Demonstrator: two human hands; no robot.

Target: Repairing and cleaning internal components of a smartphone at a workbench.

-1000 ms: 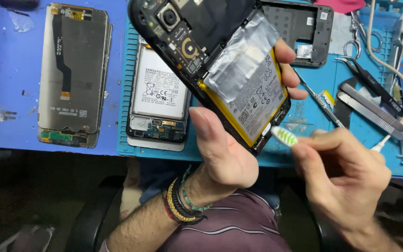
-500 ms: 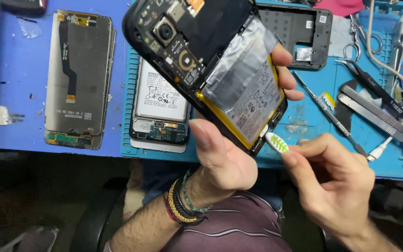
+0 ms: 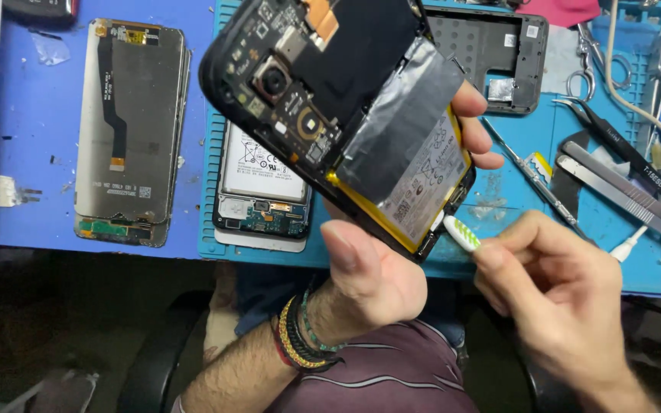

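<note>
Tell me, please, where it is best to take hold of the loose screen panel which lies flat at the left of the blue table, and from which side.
Grip the screen panel by its two long edges near the middle, coming from above. It lies flat, back side up, with a ribbon cable running down its back and a small green board at the bottom end, so those parts are probably best avoided.

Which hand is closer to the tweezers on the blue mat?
Right. The right hand, holding a small brush, sits just below the tweezers. The left hand is farther left, gripping the opened phone.
</note>
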